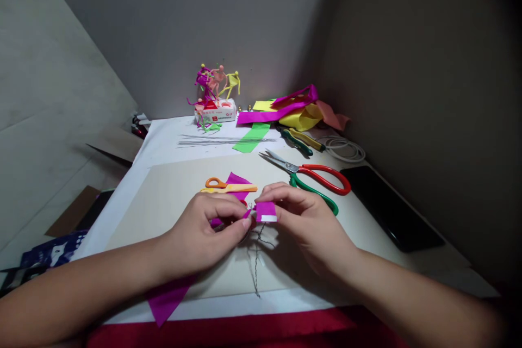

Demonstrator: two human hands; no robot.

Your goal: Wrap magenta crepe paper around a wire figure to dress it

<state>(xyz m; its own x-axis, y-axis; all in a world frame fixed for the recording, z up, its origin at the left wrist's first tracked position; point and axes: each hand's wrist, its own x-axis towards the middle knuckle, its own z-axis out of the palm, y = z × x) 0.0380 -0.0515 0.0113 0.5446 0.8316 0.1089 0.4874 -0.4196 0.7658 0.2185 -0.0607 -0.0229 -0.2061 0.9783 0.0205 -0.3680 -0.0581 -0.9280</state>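
My left hand (206, 231) and my right hand (308, 220) meet over a beige board (171, 201) on the table. Both pinch a small magenta paper piece (266, 211) with a white lower edge, my right fingers folded over its top. A thin twisted wire (256, 261) hangs down from between the fingertips onto the board. A longer magenta paper strip (165, 299) runs under my left hand toward the near edge. Small orange-and-yellow scissors (228, 186) lie on another magenta scrap just beyond my left hand.
Large red-and-green scissors (314, 176) lie right of centre, a black phone (389, 209) beyond them. Further back are straight wires (220, 141), a green strip (253, 137), crepe paper heaps (293, 111), green-yellow pliers (304, 141), a white cable (345, 148), and paper figures (216, 84) on a box.
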